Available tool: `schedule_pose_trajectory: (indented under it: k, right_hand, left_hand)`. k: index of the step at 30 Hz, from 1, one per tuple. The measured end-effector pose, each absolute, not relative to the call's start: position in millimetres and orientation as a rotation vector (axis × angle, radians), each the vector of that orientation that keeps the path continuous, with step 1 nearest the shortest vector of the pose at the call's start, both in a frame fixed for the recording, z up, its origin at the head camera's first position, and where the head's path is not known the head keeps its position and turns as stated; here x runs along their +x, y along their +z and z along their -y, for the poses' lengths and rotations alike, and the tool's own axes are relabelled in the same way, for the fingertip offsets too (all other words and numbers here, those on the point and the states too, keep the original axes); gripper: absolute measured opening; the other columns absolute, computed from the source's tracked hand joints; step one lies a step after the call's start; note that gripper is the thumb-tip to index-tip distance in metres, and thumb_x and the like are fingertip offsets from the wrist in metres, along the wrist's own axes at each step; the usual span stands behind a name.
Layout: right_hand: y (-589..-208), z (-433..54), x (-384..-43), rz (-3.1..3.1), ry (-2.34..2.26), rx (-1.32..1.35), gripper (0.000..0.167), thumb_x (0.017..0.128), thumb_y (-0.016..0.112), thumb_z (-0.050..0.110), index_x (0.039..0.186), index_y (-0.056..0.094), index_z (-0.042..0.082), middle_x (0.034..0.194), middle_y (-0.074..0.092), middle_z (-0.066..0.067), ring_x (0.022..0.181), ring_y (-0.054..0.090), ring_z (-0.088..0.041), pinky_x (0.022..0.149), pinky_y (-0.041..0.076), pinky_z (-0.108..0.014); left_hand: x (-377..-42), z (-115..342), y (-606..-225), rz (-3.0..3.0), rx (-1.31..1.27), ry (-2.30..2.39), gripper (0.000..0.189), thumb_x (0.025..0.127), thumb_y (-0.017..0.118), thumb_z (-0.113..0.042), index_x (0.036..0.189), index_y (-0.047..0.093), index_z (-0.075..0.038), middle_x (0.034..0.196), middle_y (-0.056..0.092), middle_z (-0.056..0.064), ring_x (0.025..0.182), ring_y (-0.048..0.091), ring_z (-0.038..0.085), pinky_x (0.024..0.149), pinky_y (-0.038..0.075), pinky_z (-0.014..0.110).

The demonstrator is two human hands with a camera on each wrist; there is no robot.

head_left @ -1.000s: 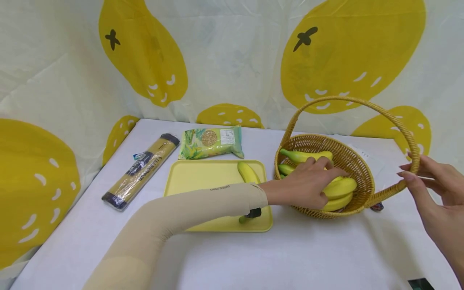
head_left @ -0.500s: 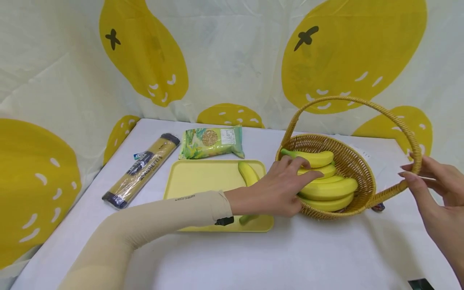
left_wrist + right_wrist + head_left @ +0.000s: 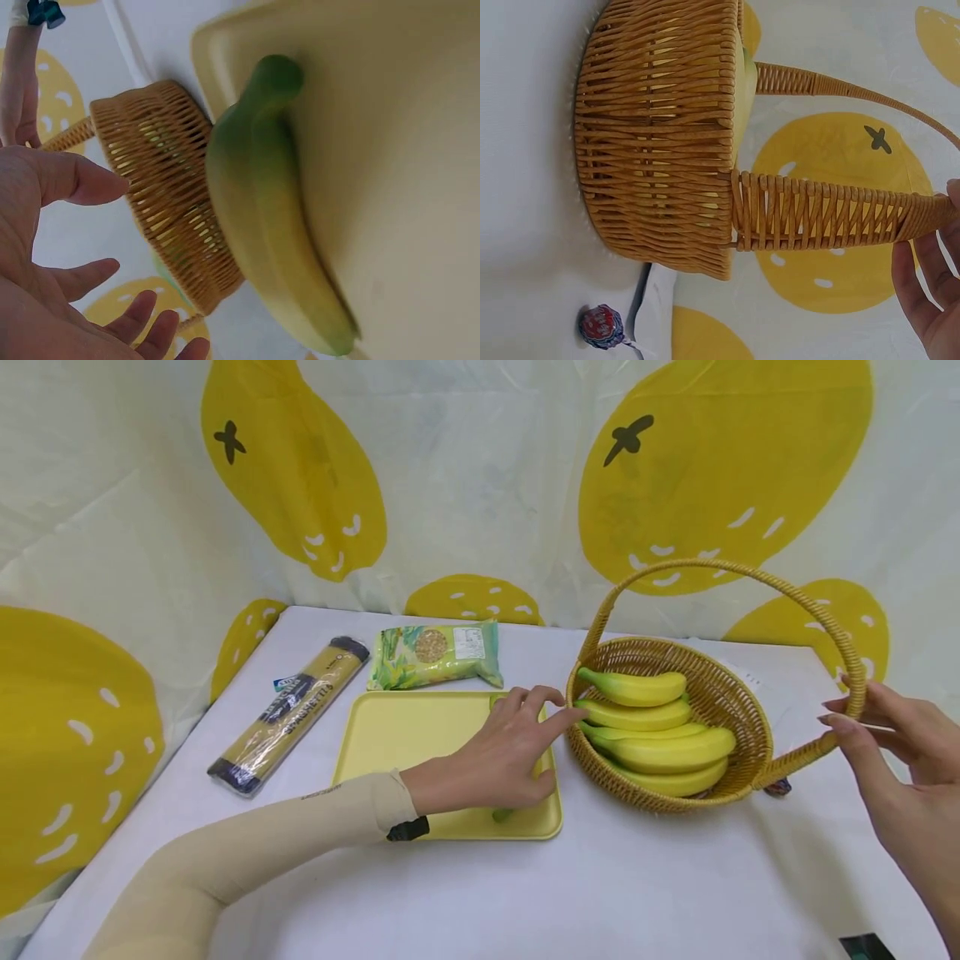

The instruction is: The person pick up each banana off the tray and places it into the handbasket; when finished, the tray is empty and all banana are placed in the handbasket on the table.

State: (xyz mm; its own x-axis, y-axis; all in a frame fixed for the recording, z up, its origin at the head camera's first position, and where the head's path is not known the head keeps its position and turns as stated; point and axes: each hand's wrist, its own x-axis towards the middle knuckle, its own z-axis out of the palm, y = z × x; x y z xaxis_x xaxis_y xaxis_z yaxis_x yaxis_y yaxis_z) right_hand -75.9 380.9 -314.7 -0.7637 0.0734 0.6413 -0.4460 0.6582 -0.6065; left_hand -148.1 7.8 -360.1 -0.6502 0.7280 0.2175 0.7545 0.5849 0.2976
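Note:
My left hand [image 3: 510, 756] is over the right side of the yellow tray [image 3: 405, 722], fingers spread and empty. Below it lies a banana [image 3: 262, 202], mostly hidden by the hand in the head view; the left wrist view shows it whole on the tray, with the thumb and fingers apart from it. My right hand [image 3: 900, 760] pinches the handle [image 3: 851, 652] of a wicker basket [image 3: 738, 710] between thumb and fingers. Several bananas [image 3: 656, 747] lie stacked inside the basket, green stem ends towards the left. In the right wrist view the fingertips meet the handle at the right edge.
Behind the tray lies a green food packet [image 3: 435, 654]. A long spaghetti pack [image 3: 288, 714] rests slanted at the left. A wrapped lollipop [image 3: 600, 326] sits by the basket's right side. A fruit-print cloth [image 3: 480, 485] hangs behind the white table.
My left hand has moved left, away from the bananas in the basket, to over the tray. The bananas in the basket are now uncovered. My right hand stays on the handle.

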Motion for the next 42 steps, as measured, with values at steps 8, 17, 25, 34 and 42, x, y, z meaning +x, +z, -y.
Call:
schedule_pose_trajectory:
  k: [8, 17, 25, 34, 42]
  right_hand:
    - [-314.3, -380.3, -75.5, 2.25, 1.021, 0.278, 0.046, 0.098, 0.063, -0.014, 0.142, 0.066, 0.001, 0.116, 0.066, 0.018, 0.108, 0.06, -0.001, 0.098, 0.041, -0.01]
    - [-314.2, -381.2, -75.8, 2.235, 1.025, 0.298, 0.044, 0.098, 0.063, -0.014, 0.141, 0.066, -0.002, 0.117, 0.066, 0.017, 0.107, 0.061, 0.0, 0.098, 0.042, -0.011]
    - [-313.6, -379.9, -74.9, 2.247, 1.031, 0.265, 0.045, 0.098, 0.063, -0.014, 0.141, 0.066, -0.001, 0.117, 0.066, 0.017, 0.108, 0.061, -0.002, 0.097, 0.042, -0.01]
    - [-316.5, -381.9, -77.2, 2.211, 1.062, 0.319, 0.042, 0.098, 0.062, -0.014, 0.139, 0.066, -0.005, 0.117, 0.067, 0.015, 0.108, 0.061, -0.002, 0.096, 0.042, -0.01]
    - [-317.8, -381.5, -77.6, 2.207, 1.058, 0.307, 0.04, 0.1, 0.063, -0.012, 0.139, 0.065, -0.005, 0.116, 0.067, 0.016, 0.109, 0.06, -0.002, 0.097, 0.042, -0.011]
  left_hand:
    - [-143.6, -0.2, -375.9, 2.8, -1.23, -0.543, 0.08, 0.082, 0.078, -0.022, 0.157, 0.048, -0.024, 0.149, 0.042, 0.01, 0.124, 0.044, 0.033, 0.101, 0.039, 0.049]
    - [-141.7, 9.8, -391.8, 2.801, -1.17, -0.492, 0.102, 0.08, 0.087, -0.043, 0.165, 0.034, -0.024, 0.157, 0.032, 0.012, 0.126, 0.043, 0.033, 0.103, 0.038, 0.051]
    - [-137.6, 16.1, -399.7, 2.847, -1.151, -0.456, 0.099, 0.081, 0.085, -0.035, 0.165, 0.035, -0.023, 0.156, 0.035, 0.012, 0.127, 0.042, 0.034, 0.105, 0.038, 0.051]
    - [-136.8, 40.9, -398.1, 2.922, -1.091, -0.477, 0.097, 0.075, 0.076, -0.021, 0.163, 0.036, -0.025, 0.154, 0.034, 0.011, 0.122, 0.042, 0.032, 0.097, 0.041, 0.046]
    - [-142.6, 67.9, -398.2, 2.972, -1.008, -0.554, 0.099, 0.072, 0.073, -0.01, 0.164, 0.036, -0.021, 0.155, 0.033, 0.014, 0.119, 0.045, 0.034, 0.095, 0.042, 0.042]
